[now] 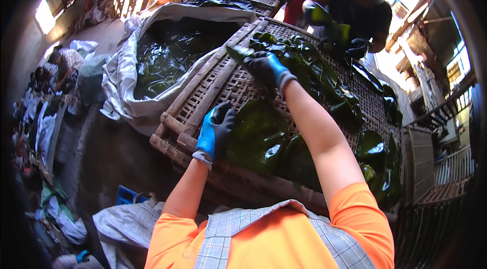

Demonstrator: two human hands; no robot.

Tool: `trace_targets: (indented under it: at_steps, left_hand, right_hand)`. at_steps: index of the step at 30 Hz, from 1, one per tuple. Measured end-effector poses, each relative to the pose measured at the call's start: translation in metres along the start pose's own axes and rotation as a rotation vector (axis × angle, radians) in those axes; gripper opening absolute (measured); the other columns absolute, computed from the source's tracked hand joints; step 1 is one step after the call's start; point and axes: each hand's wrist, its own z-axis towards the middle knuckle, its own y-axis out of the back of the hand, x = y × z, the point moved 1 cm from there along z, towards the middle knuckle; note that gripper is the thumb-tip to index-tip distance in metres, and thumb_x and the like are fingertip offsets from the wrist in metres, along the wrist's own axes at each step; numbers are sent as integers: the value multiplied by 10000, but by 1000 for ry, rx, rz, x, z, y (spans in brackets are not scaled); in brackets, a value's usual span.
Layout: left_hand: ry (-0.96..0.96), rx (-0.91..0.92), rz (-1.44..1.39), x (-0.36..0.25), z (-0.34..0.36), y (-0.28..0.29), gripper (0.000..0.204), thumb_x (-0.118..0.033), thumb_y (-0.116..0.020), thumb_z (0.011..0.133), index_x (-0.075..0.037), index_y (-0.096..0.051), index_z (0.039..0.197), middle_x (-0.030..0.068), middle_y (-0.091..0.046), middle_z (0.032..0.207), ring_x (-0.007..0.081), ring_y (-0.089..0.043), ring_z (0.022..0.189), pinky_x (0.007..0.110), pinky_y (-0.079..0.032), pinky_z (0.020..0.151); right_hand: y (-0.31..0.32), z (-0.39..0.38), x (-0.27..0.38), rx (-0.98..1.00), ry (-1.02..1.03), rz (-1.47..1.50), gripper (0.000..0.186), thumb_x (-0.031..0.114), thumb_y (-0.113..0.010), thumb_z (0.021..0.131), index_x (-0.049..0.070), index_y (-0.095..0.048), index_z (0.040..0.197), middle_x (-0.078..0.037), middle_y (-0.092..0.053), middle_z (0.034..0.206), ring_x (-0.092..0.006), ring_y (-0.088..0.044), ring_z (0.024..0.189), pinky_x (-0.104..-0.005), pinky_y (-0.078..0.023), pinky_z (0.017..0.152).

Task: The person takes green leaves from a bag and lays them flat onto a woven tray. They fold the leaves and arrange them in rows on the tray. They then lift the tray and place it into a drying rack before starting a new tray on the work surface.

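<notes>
At twelve o'clock, the right hand's grip is pinching a dark green leaf piece above the woven rack. At eleven, the left hand's grip is curling beside a glossy green sheet; whether it is pinching anything, one cannot tell. Slick leaf is probably demanding a firm edge hold and gentle pulling. Farther toward eleven, a white sack is holding more leaves.

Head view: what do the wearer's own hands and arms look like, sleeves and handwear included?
The left hand and right hand wear matching work gloves, bright blue on the back and dark over the fingers, with grey cuffs at the wrists. The forearms are bare, up to short orange sleeves.
</notes>
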Motion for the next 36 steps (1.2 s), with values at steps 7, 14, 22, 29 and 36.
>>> trace_targets:
  at_steps: [7, 14, 22, 29, 36]
  left_hand:
    - [12, 68, -448, -53, 13, 0, 560, -327, -579, 944, -91, -370, 1407, 59, -491, 1336, 162, -477, 1205, 372, -392, 1033]
    - [39, 450, -1036, -42, 37, 37, 413, -259, -406, 998, -77, -422, 1368, 94, -486, 1369, 250, -469, 1249, 436, -324, 1102]
    - [30, 251, -640, -47, 4, 80, 518, -292, -507, 910, -45, -427, 1359, 100, -573, 1250, 221, -585, 1058, 347, -493, 878]
    - [-354, 143, 66, -16, -13, 98, 361, -222, -410, 1007, -79, -464, 1334, 33, -614, 1203, 179, -622, 996, 301, -508, 861]
    - [-770, -43, 419, -36, -27, 89, 347, -132, -462, 977, -36, -470, 1310, 76, -619, 1182, 171, -618, 1014, 292, -495, 896]
  right_hand:
    - [-69, -90, 124, 177, -35, 703, 298, 183, -623, 911, 8, -578, 1148, -54, -636, 1040, -143, -609, 855, -302, -499, 805]
    - [-94, -131, 100, 246, -156, 592, 477, 206, -682, 850, -4, -510, 1242, -85, -633, 1098, -147, -613, 981, -302, -513, 832]
    - [-104, -140, 97, 230, 60, 338, 490, 205, -613, 900, 10, -464, 1324, -44, -594, 1207, -150, -582, 1048, -314, -461, 937]
    - [-124, -80, 73, 245, -75, 391, 240, 157, -525, 955, 47, -601, 1154, -44, -652, 973, -142, -620, 844, -296, -514, 804]
    - [-130, -82, 51, 200, 1131, -1165, 423, 53, -471, 916, -18, -467, 1333, -145, -557, 1259, -229, -564, 1119, -299, -447, 969]
